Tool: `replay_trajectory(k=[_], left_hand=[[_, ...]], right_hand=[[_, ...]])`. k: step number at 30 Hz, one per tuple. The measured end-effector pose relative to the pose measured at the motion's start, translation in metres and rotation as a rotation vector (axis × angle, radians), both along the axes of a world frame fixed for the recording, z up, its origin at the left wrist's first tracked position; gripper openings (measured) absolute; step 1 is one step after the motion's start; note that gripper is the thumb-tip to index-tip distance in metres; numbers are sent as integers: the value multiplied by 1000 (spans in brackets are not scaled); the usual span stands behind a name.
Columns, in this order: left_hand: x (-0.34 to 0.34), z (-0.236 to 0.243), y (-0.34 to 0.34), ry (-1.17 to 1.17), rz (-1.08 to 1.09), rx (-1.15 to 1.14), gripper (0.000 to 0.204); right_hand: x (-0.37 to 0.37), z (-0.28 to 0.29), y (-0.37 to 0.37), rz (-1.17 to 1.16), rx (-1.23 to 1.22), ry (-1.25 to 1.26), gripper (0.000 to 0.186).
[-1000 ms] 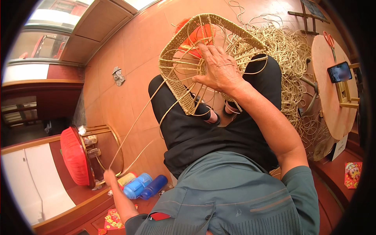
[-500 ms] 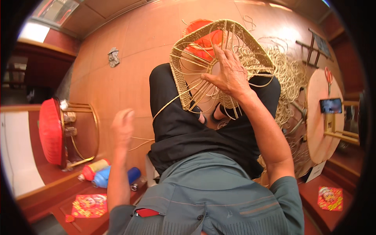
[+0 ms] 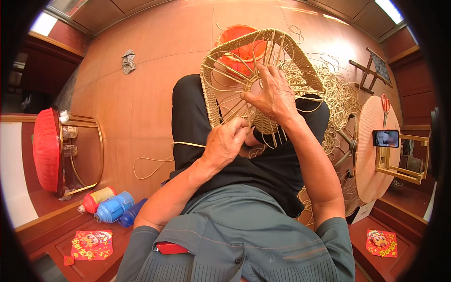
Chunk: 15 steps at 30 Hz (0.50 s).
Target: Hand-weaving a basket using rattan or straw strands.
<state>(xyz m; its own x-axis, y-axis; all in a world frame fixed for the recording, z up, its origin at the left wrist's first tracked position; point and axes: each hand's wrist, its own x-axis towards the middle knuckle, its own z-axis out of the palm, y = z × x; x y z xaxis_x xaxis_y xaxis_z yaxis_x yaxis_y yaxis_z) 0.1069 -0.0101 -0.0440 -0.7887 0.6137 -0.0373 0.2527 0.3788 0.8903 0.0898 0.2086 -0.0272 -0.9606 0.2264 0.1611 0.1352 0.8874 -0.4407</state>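
Note:
A woven straw basket frame [image 3: 308,66] with an open wire-and-cord lattice rests tilted across my knees. My left hand [image 3: 228,143] is closed at the near left part of its rim, fingers curled on a thin straw cord [image 3: 188,144] that trails off to the left. What lies under those fingertips is hidden. My right hand [image 3: 275,96] lies over the lattice near its middle, thumb and fingers apart around the spokes, holding the basket. Below it a woven, rounded part [image 3: 266,124] shows between my legs.
Beyond the basket stands a red plastic-lined bucket [image 3: 235,34]. A heap of loose cord [image 3: 340,94] spreads to the right, beside a round stool [image 3: 371,164] bearing scissors [image 3: 385,107] and a phone [image 3: 385,138]. At left are a red-covered stand [image 3: 47,150] and several flasks [image 3: 114,207].
My left hand has come in from the left side to the basket's near rim and closed on the cord. The right hand stays on the lattice; the view has shifted slightly.

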Motion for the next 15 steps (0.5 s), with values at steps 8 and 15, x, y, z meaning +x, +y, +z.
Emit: replay_trajectory(k=[8, 15], left_hand=[[-9, 3, -8, -195, -59, 28, 15], [-38, -1, -35, 461, 61, -264, 9]], right_hand=[[-1, -2, 0, -22, -45, 20, 84], [-4, 10, -1, -9, -46, -46, 75]])
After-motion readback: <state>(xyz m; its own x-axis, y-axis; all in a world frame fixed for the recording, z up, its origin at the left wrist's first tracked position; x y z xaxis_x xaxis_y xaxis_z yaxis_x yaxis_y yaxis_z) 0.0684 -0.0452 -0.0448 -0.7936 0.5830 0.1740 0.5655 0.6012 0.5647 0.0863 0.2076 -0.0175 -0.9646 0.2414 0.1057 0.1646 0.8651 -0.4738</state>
